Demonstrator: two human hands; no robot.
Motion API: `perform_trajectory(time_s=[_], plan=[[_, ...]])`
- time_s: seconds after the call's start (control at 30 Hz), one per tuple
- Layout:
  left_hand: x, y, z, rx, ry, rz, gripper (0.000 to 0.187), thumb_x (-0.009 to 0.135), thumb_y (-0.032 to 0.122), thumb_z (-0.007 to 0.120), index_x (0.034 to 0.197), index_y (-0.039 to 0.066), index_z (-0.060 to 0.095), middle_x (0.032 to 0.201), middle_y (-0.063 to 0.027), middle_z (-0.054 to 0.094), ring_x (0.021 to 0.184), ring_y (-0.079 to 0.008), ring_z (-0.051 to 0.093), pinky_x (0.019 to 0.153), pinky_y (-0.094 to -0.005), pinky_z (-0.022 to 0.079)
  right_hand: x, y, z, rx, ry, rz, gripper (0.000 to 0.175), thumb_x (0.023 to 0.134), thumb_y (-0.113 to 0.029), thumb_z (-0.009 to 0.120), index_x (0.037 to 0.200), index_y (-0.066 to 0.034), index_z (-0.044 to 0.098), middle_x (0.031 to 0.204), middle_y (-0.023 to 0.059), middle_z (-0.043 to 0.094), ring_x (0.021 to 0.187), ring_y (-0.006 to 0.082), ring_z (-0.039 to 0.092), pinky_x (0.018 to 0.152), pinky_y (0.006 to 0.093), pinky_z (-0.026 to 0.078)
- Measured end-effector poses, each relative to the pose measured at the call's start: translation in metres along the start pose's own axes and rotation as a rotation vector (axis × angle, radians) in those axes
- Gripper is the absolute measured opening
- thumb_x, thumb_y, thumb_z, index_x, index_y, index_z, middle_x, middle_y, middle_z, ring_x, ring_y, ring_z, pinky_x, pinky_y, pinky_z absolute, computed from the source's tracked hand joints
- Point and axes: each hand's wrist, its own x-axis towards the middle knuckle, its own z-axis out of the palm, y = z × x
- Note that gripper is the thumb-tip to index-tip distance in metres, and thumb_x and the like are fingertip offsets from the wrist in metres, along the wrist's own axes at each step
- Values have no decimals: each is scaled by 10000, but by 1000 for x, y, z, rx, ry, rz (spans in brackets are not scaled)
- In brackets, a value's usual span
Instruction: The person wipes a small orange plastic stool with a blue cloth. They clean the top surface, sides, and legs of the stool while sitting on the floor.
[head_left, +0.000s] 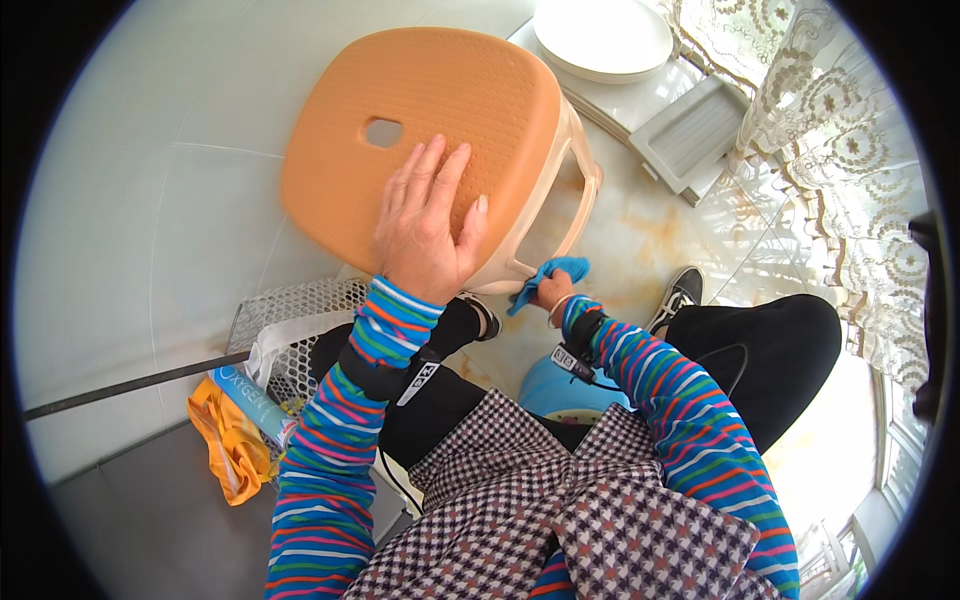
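An orange plastic stool with a dimpled seat, a slot in it and paler legs stands before me. My left hand lies flat on the seat, fingers slightly spread, holding nothing. Lower right of it, my right hand grips a blue cloth against a pale leg at the stool's near side. Its fingers are partly hidden by the cloth. Below that hand, a light blue round container, partly covered by my arm and clothing, sits between my legs.
White wire mesh basket at left, beside a spray can and an orange cloth. A dark rod runs towards the basket. Stacked white plates and a grey tray lie at upper right, near a lace curtain.
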Motion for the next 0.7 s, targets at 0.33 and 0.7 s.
perform_trajectory(time_s=[0.33,0.7], plan=[[-11,-9,13,-1,166,17,372,844,226,638,1179,65,626,1241,-164,589,1162,-348,536,980,-430,421,-130,-120,35,-189,-119,-154,178,920,-79,501,994,76,546,884,180,659,764,292,692,673,372,602],[-40,70,-164,-1014,117,322,191,900,-28,474,954,-44,656,992,-176,663,900,-240,636,825,-337,492,-172,-152,44,-120,-313,-336,227,945,-157,511,974,60,571,883,135,657,786,257,688,627,369,591]])
